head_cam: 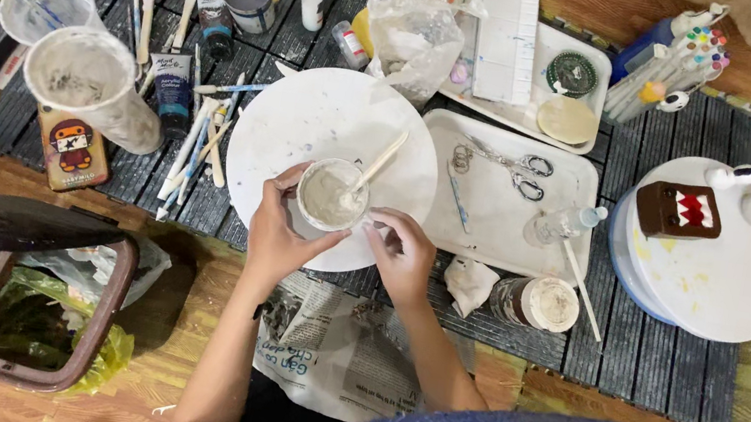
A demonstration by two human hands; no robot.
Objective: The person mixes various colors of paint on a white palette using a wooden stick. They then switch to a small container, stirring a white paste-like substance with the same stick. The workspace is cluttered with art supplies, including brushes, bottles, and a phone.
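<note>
Plaster-grey slurry fills a small clear cup (331, 195), which sits on the round white board (309, 123) near its front edge, on the dark slatted worktop (658, 359). The left hand (278, 227) wraps the cup's near-left wall with fingers curled around it, holding it steady. The right hand (401, 249) rests just beside the cup's right rim, fingertips narrow and touching or nearly touching the wall; whether it truly grips cannot be told. 1 wooden stick (381, 161) stands in the mix, leaning up and right.

Judged by its look, the cup is thin plastic: light, soft-walled, likely to buckle if squeezed and slick where slurry has smeared. Its load is wet and would slop if tipped, so the best hold is low on the wall from 2 opposite sides, kept upright.

Counted around it: 1 pair of scissors (513, 170) on 1 white tray (565, 257), 1 small clear bottle (564, 225), 1 crumpled tissue (468, 283), 1 lidded jar (539, 303), 2 large clear cups (85, 82) at left, 1 brown bin (38, 311), 1 turntable (728, 280) carrying 1 brown box figure (677, 209).
</note>
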